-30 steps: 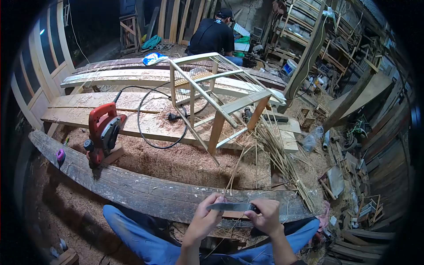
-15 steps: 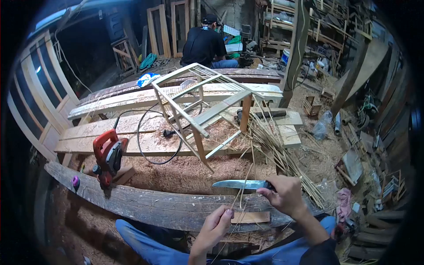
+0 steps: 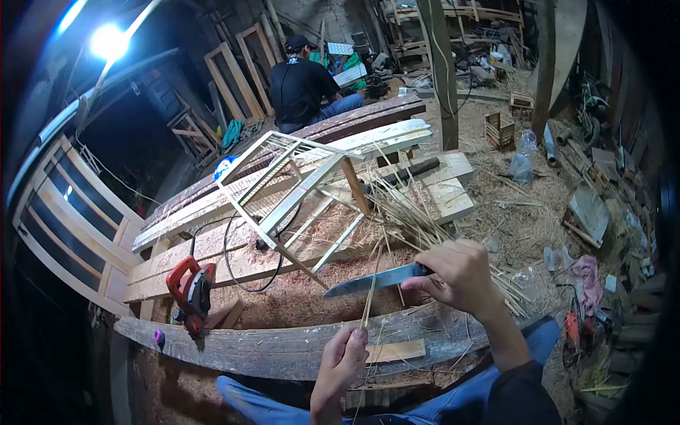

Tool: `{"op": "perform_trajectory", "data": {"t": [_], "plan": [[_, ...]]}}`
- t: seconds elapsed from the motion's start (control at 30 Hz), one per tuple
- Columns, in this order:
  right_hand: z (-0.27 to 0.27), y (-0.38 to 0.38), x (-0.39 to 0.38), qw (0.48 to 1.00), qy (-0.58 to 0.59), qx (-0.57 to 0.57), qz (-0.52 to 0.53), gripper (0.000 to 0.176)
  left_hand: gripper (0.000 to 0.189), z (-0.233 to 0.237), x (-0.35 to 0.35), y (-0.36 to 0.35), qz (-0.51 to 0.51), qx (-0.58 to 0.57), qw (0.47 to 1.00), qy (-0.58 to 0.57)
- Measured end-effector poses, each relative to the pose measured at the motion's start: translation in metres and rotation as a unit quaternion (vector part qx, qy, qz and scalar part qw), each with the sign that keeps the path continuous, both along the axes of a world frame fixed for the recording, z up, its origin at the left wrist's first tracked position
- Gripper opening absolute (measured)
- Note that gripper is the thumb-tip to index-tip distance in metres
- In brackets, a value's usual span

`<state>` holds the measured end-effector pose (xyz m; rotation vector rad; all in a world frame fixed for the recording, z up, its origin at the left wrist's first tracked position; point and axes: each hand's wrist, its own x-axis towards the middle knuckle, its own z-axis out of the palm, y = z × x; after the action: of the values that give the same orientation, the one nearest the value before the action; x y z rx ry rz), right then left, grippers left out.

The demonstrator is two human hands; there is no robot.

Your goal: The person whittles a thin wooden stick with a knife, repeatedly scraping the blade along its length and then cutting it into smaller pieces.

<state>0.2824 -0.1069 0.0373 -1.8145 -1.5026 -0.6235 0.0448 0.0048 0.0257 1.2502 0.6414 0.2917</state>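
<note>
My right hand [image 3: 460, 278] is wrapped round the dark handle of a knife [image 3: 372, 282], its long blade pointing left. Pinched in my left hand [image 3: 343, 361] is a thin bamboo strip [image 3: 367, 312] that rises upward and crosses the blade. A small pale board [image 3: 394, 351] lies on the worn grey plank [image 3: 255, 351] just beyond my left hand. Behind the knife, a slatted wooden frame [image 3: 304, 185] leans at a tilt on the timber, beside a loose bundle of thin strips [image 3: 404, 212].
On the left, a red power planer [image 3: 190, 294] stands on the grey plank near a purple object [image 3: 159, 336]. A black cable [image 3: 228, 263] loops over the boards [image 3: 166, 258]. Wood shavings cover the ground. Farther back, another person [image 3: 303, 88] sits facing away.
The view has shifted and tilted, bringing a bright lamp into sight at upper left. Both hands keep their grips, and the blade now tilts more, its tip lower.
</note>
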Motion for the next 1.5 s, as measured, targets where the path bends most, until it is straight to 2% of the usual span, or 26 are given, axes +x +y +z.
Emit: {"op": "perform_trajectory", "data": {"t": [0.1, 0.17, 0.2, 0.33, 0.37, 0.43, 0.47, 0.67, 0.9, 1.0, 1.13, 1.23, 1.33, 1.43, 1.5], "plan": [[0.008, -0.002, 0.002, 0.999, -0.005, 0.036, 0.011, 0.044, 0.026, 0.006, 0.004, -0.003, 0.012, 0.046, 0.999, -0.016], [0.013, -0.005, -0.004, 0.999, 0.017, 0.029, 0.003, 0.045, 0.029, 0.017, 0.004, 0.005, -0.038, 0.085, 0.996, 0.000], [0.013, -0.007, -0.004, 0.999, 0.019, 0.032, 0.003, 0.045, 0.032, 0.023, 0.004, 0.009, -0.074, 0.078, 0.994, 0.012], [0.015, -0.009, -0.007, 1.000, 0.023, 0.017, 0.003, 0.045, 0.032, 0.042, 0.023, 0.003, -0.060, 0.066, 0.996, 0.009], [0.013, -0.009, -0.007, 0.999, 0.030, 0.012, 0.014, 0.045, 0.032, 0.040, 0.028, 0.002, -0.061, 0.067, 0.996, 0.008], [0.012, -0.007, -0.011, 0.999, 0.025, -0.001, 0.021, 0.045, 0.030, 0.030, 0.036, 0.005, -0.047, 0.077, 0.992, -0.083], [0.010, -0.006, -0.012, 0.999, 0.022, -0.014, 0.029, 0.044, 0.026, 0.026, 0.040, 0.008, -0.033, 0.030, 0.997, -0.056], [0.004, -0.005, 0.002, 1.000, 0.009, 0.022, -0.015, 0.043, 0.024, 0.012, 0.071, 0.018, -0.052, 0.006, 0.996, -0.078], [-0.022, 0.012, 0.016, 0.995, -0.049, -0.040, -0.082, 0.040, 0.027, -0.037, 0.092, 0.042, -0.099, -0.072, 0.988, -0.096], [-0.029, 0.018, 0.020, 0.994, -0.067, -0.036, -0.082, 0.038, 0.026, -0.047, 0.088, 0.034, -0.039, -0.072, 0.993, -0.082], [-0.033, 0.024, 0.016, 0.999, -0.046, -0.025, -0.009, 0.041, 0.023, -0.029, 0.066, 0.012, 0.028, -0.082, 0.993, -0.078], [-0.035, 0.026, 0.013, 0.999, -0.041, -0.027, 0.023, 0.046, 0.025, -0.029, 0.049, 0.013, 0.021, -0.103, 0.991, -0.077], [-0.037, 0.027, 0.012, 0.998, -0.051, -0.022, 0.038, 0.040, 0.025, -0.029, 0.047, 0.011, 0.038, -0.108, 0.992, -0.052], [-0.034, 0.023, 0.014, 0.997, -0.053, -0.053, 0.024, 0.040, 0.024, -0.031, 0.048, 0.009, 0.038, -0.085, 0.994, -0.055], [-0.036, 0.023, 0.018, 0.998, -0.060, -0.024, -0.014, 0.039, 0.024, -0.032, 0.048, 0.008, 0.033, -0.066, 0.995, -0.060]]}}
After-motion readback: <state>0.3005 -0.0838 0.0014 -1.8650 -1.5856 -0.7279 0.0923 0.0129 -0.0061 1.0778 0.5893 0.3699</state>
